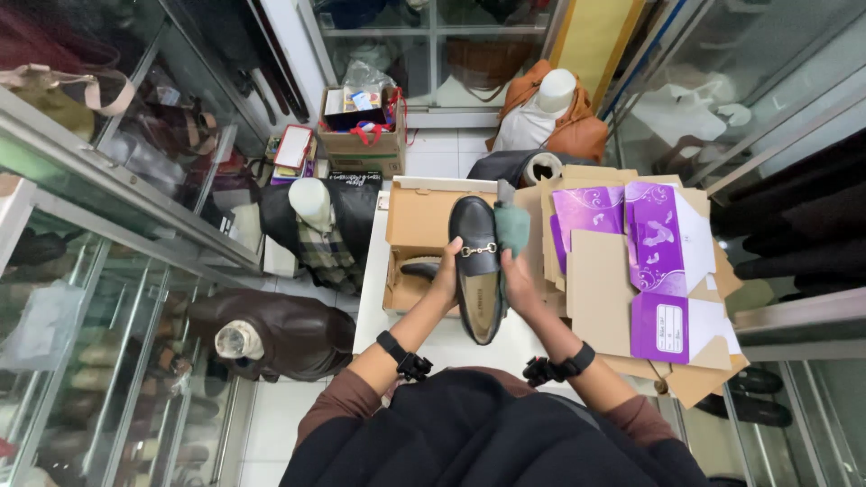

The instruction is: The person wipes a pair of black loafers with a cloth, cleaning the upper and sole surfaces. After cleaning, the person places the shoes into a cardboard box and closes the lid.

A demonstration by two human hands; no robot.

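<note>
A black loafer (476,267) with a gold metal bar across its top is held up over a white table (433,347), toe pointing away from me. My left hand (445,273) grips its left side. My right hand (517,271) is against its right side and holds a grey-green cloth (511,229) at the toe. An open brown shoe box (417,243) sits just left of the shoe, with a second dark shoe (420,268) lying inside it.
Flattened brown and purple cardboard boxes (631,271) are stacked on the right. Jacketed mannequin busts (316,225) stand left and beyond the table. A cardboard box of items (361,126) sits on the floor. Glass display cases (90,271) line both sides.
</note>
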